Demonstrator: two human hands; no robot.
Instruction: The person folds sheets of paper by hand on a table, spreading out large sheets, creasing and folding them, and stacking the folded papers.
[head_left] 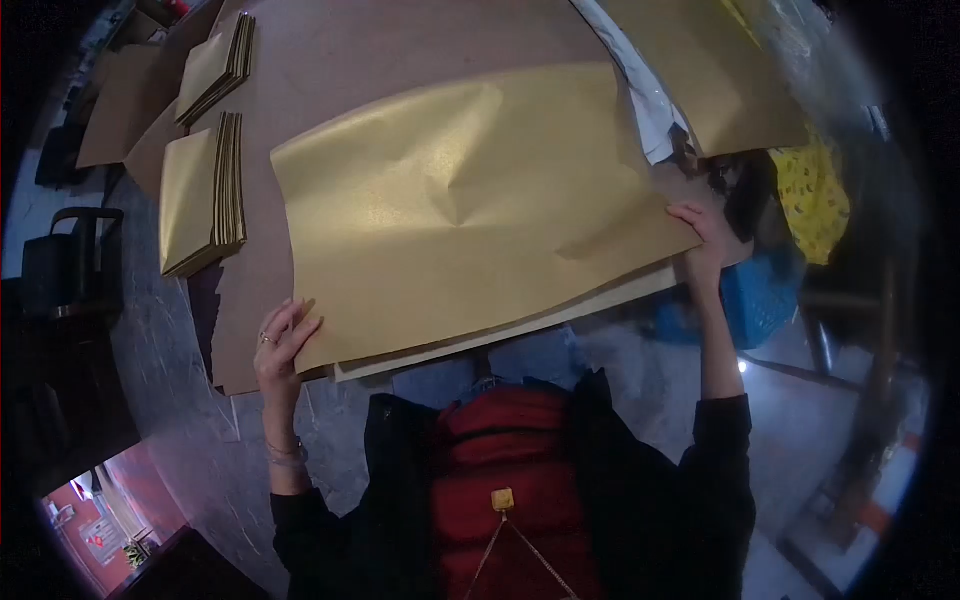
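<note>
A large gold sheet (450, 220), creased near its middle, spreads over the brown table in front of me. My left hand (286, 345) grips its near left corner, fingers closed on the edge. At the near right corner my right hand (698, 240) pinches the sheet, with fingers on top. Beneath the near edge shows a strip of a paler sheet (520, 332).
Two stacks of folded gold paper, one nearer (190, 200) and one farther (215, 65), lie at the table's left (255, 300). At the right are another gold sheet (720, 70), a white strip (645, 110), a blue basket (765, 300) and yellow cloth (812, 205).
</note>
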